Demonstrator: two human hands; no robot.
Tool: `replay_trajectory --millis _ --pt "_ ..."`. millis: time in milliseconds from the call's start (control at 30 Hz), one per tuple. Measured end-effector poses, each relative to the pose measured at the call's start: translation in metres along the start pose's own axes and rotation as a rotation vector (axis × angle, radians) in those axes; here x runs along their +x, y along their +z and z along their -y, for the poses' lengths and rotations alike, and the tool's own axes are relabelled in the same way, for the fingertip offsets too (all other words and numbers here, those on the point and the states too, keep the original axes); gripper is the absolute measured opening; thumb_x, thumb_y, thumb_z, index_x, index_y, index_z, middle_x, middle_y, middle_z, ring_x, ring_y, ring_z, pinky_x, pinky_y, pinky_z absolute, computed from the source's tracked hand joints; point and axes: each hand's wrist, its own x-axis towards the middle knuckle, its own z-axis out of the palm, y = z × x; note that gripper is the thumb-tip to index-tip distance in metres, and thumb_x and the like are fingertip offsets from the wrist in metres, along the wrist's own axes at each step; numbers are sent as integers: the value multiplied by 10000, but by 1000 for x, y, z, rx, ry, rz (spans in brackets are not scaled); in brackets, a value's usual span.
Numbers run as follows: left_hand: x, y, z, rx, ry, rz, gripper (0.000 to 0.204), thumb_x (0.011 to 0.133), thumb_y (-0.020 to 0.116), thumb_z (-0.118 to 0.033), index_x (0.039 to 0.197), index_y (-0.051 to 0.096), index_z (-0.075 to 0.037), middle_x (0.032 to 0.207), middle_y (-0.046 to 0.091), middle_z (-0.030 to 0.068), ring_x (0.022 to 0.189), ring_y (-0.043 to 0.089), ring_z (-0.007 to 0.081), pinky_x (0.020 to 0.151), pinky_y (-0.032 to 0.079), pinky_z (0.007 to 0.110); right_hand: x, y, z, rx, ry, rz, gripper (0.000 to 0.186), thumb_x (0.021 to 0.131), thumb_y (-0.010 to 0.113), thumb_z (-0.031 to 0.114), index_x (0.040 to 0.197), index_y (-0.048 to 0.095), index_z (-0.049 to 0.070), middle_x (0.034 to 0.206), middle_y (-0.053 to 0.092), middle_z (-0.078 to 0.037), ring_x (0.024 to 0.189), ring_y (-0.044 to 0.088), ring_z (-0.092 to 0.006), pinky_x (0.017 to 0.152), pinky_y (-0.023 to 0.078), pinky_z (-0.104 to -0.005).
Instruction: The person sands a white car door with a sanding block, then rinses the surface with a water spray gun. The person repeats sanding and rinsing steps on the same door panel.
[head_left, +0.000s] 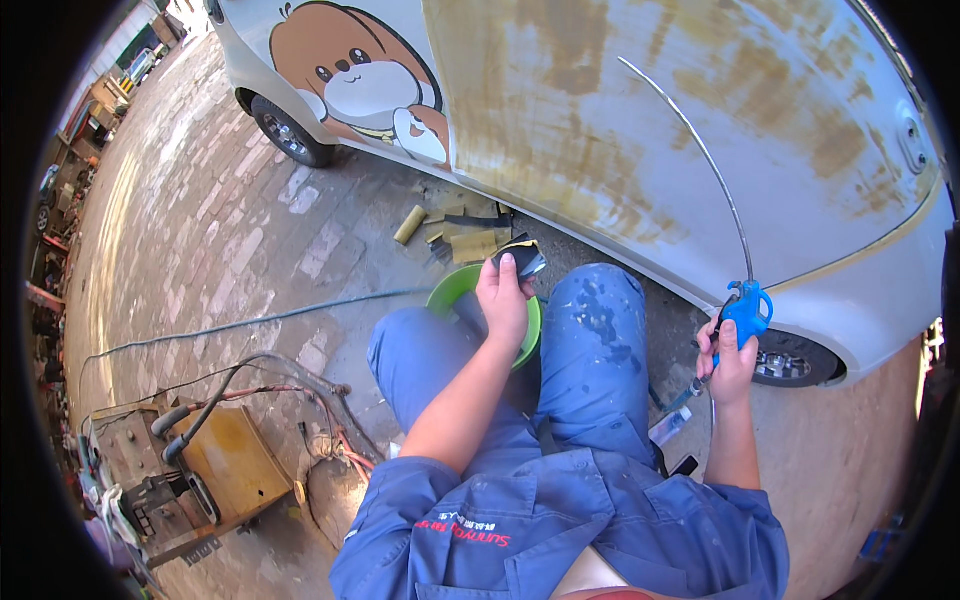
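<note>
Pinched in my left hand (506, 298) is a piece of black sandpaper (518, 258), its tan and shiny edges showing; whether it wraps a block I cannot tell. A green bucket (533, 335) stands just below that hand, between my knees. My right hand (731, 362) grips a blue air blow gun (745, 312), its hose trailing down beside my leg. From the gun a long, thin, curved metal nozzle (712, 160) reaches up in front of the white van's side panel (590, 110), which is streaked with brownish-yellow patches. Neither hand touches the panel.
Several scraps of yellow and black sandpaper (472, 244) and a tan roll (409, 225) lie on the brick ground by the van. A grey hose (260, 318) runs to the left. A worn boxy machine with cables (225, 465) sits at lower left.
</note>
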Motion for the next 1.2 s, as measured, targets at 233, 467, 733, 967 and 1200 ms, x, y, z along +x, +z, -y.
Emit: replay_trajectory --millis 233,467,733,967,1200 --pt "-2 3 -1 -8 -7 9 216 1099 554 -244 1052 638 -51 875 711 50 608 561 87 539 426 234 -8 -8 -19 -58 23 43 397 1103 527 408 965 551 37 738 585 -57 452 458 -60 412 419 -226" --pt "0 3 0 10 -3 -2 251 1108 548 -288 1045 631 -59 788 681 36 567 538 60 531 444 213 -7 -4 -14 -44 16 37 401 1099 539 403 943 558 34 736 586 -50 471 466 -53 421 418 -222" --pt "0 1 1 12 13 16 251 1106 554 -288 1049 633 -57 787 680 32 570 539 59 530 442 210 -4 9 -11 -77 85 65 423 1094 554 410 882 565 44 722 588 -32 485 472 -41 441 413 -217" --pt "1 0 4 -25 -1 22 222 1095 565 -250 1053 649 -49 856 714 52 594 548 86 540 426 239 8 21 -10 -122 70 141 408 1094 549 409 946 573 29 730 594 -50 462 460 -50 422 418 -222" --pt "2 -1 8 -79 26 21 216 1092 584 -261 1048 647 -60 883 715 37 610 577 85 545 444 235 29 45 3 -94 38 106 393 1102 545 378 901 568 42 718 586 -32 465 455 -45 421 414 -224"
